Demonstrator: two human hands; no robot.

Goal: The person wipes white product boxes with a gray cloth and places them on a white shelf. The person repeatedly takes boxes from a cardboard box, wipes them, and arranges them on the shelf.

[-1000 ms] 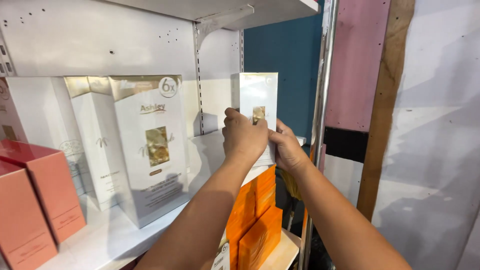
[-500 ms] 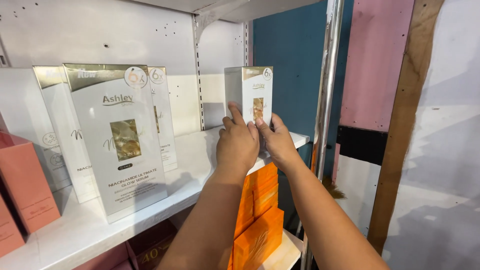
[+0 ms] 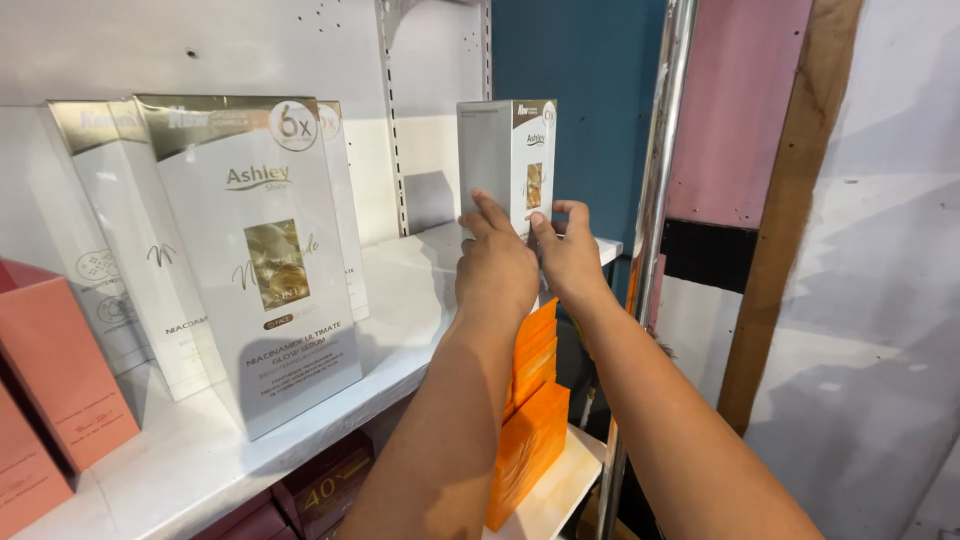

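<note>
Upright at 12 o'clock on the white shelf (image 3: 420,290): small white box (image 3: 505,160), gold-topped, long axis vertical, clasped by left hand (image 3: 495,270) and right hand (image 3: 570,260). At 9 o'clock, taller white boxes (image 3: 255,260); orange boxes (image 3: 530,420) at 6.

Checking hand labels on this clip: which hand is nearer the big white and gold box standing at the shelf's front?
Left. The left hand holds the small white box on the side toward the big white and gold box; the right hand is farther off.

Left hand (image 3: 497,270), right hand (image 3: 570,258) raised, fingers extended.
</note>
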